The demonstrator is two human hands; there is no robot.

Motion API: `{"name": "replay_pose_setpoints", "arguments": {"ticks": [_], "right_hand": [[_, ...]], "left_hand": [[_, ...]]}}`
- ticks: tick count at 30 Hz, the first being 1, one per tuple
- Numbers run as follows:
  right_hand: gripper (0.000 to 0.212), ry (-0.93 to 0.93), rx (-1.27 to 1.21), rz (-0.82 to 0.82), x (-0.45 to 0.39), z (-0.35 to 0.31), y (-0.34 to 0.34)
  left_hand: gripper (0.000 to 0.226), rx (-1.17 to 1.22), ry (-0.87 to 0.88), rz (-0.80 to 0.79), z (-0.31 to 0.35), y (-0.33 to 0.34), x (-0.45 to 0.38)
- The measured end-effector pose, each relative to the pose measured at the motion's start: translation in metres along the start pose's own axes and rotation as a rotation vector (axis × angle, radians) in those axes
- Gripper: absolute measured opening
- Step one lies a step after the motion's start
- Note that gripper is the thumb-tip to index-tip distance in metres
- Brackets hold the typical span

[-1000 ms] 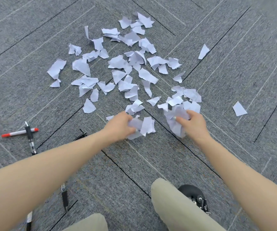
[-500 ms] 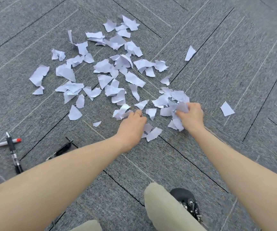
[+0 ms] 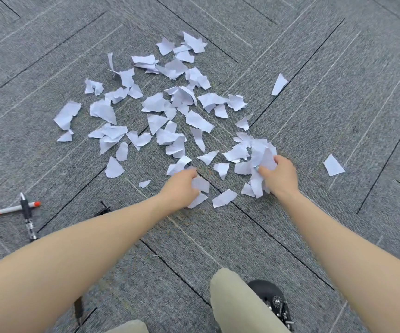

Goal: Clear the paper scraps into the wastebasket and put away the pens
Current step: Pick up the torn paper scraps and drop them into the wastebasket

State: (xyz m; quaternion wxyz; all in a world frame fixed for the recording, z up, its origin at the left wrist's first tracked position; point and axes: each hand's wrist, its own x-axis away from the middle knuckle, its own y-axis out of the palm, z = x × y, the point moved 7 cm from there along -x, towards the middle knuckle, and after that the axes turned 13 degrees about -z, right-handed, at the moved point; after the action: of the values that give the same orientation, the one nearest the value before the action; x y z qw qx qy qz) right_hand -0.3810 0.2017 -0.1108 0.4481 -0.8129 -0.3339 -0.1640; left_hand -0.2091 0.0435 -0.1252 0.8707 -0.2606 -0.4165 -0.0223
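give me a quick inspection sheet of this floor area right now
surface: grey carpet tile floor, dark seams and pale stripes
job's things: white paper scraps strewn over the carpet, one stray scrap far right; red-capped pen crossed by a black pen at left; wastebasket not in view
clutter: small black item by the left forearm, too hidden to name
grippers: left hand closed on scraps; right hand clutching a bunch of scraps
cables: nothing seen
surroundings: person's beige trouser knee and black shoe at bottom
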Motion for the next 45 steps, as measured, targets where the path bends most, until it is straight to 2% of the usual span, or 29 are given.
{"name": "replay_pose_setpoints", "arguments": {"ticks": [2, 4, 7, 9, 11, 13, 14, 17, 21, 25, 27, 30, 32, 35, 37, 39, 41, 45], "right_hand": [[0.03, 0.018, -0.016, -0.002, 0.005, 0.0, -0.001], [0.028, 0.038, -0.106, -0.014, 0.008, 0.005, 0.001], [0.023, 0.09, -0.322, -0.011, 0.013, 0.004, 0.001], [0.02, 0.102, -0.425, -0.011, 0.018, 0.0, -0.001], [0.034, 0.075, -0.49, -0.022, 0.025, -0.018, -0.001], [0.06, 0.031, -0.543, -0.076, 0.031, -0.046, 0.004], [0.06, -0.005, -0.568, -0.121, 0.035, -0.067, 0.009], [0.02, -0.147, -0.56, -0.271, 0.047, -0.141, 0.03], [0.01, -0.354, -0.528, -0.446, 0.079, -0.256, 0.078], [0.006, -0.494, -0.5, -0.669, 0.119, -0.359, 0.134], [0.012, -0.554, -0.556, -0.811, 0.146, -0.419, 0.165], [0.007, -0.657, -0.527, -1.002, 0.197, -0.501, 0.206], [0.008, -0.714, -0.447, -0.985, 0.227, -0.539, 0.228], [0.025, -0.841, -0.294, -0.816, 0.249, -0.578, 0.251], [0.023, -0.944, -0.18, -0.686, 0.254, -0.592, 0.259], [0.012, -1.024, -0.065, -0.6, 0.252, -0.597, 0.267], [0.02, -1.037, 0.094, -0.534, 0.246, -0.597, 0.277], [0.018, -0.982, 0.515, -0.459, 0.229, -0.584, 0.299]], "left_hand": [[0.041, 0.085, -0.045, 0.006, -0.012, -0.012, 0.006], [0.04, 0.205, -0.065, 0.031, -0.025, -0.025, 0.013], [0.021, 0.439, -0.046, 0.083, -0.038, -0.048, 0.022], [0.017, 0.585, -0.027, 0.122, -0.045, -0.065, 0.031], [0.023, 0.715, -0.003, 0.157, -0.052, -0.081, 0.043], [0.034, 0.806, 0.015, 0.226, -0.066, -0.101, 0.057], [0.037, 0.842, 0.02, 0.263, -0.074, -0.112, 0.066], [0.01, 1.024, 0.092, 0.414, -0.096, -0.153, 0.105], [0.009, 1.158, 0.169, 0.757, -0.136, -0.213, 0.194], [0.014, 1.166, 0.212, 1.05, -0.177, -0.255, 0.278], [0.018, 1.131, 0.226, 1.197, -0.195, -0.278, 0.326], [0.023, 1.017, 0.132, 1.394, -0.224, -0.31, 0.386], [0.018, 0.932, -0.012, 1.449, -0.247, -0.322, 0.407], [0.01, 0.713, -0.264, 1.402, -0.277, -0.33, 0.413], [0.028, 0.548, -0.412, 1.329, -0.288, -0.328, 0.408], [0.049, 0.465, -0.481, 1.213, -0.294, -0.321, 0.397], [0.06, 0.386, -0.587, 1.129, -0.297, -0.315, 0.39], [0.045, 0.182, -0.688, 1.16, -0.289, -0.306, 0.39]]}}
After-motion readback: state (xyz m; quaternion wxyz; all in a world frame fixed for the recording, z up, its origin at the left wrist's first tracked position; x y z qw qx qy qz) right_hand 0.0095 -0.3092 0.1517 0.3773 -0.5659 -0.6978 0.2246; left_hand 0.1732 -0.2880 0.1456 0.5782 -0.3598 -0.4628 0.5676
